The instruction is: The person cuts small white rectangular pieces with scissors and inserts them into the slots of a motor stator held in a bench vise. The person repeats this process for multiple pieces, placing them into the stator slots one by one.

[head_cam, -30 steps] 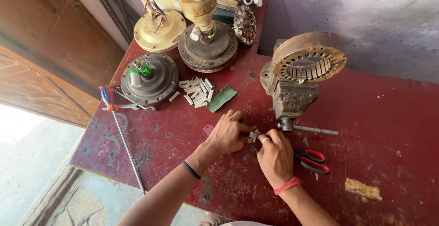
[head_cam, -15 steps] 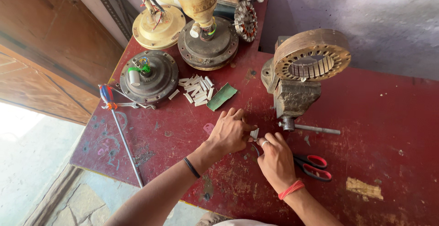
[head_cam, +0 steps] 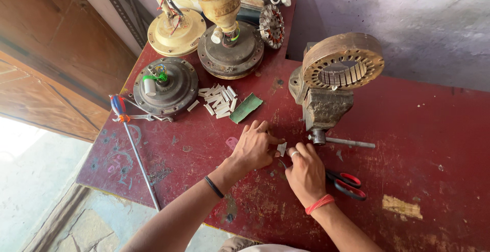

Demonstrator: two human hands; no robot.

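Paper slip (head_cam: 282, 148), small and white, is sitting pinched between the fingertips of both hands just above the red workbench (head_cam: 418, 129), in front of the vise (head_cam: 326, 106). Left hand (head_cam: 253, 147) is gripping its left edge, fingers curled narrow; right hand (head_cam: 306, 169) is pressing its right edge. Compared with a second ago, both hands are staying close together, barely shifting. Red-handled scissors (head_cam: 347, 184) are lying beside the right wrist. Cut paper strips (head_cam: 218, 100) are lying near a green card (head_cam: 246, 107).

Small repair workshop indicated. Scuffed red workbench (head_cam: 418, 129) set against rough plastered wall; bench vise (head_cam: 324, 106) with stator core (head_cam: 343, 60) clamped near back edge; dismantled ceiling-fan motors (head_cam: 166, 86) grouped at far left corner; scissors (head_cam: 347, 184), screwdriver (head_cam: 130, 140) laid out.
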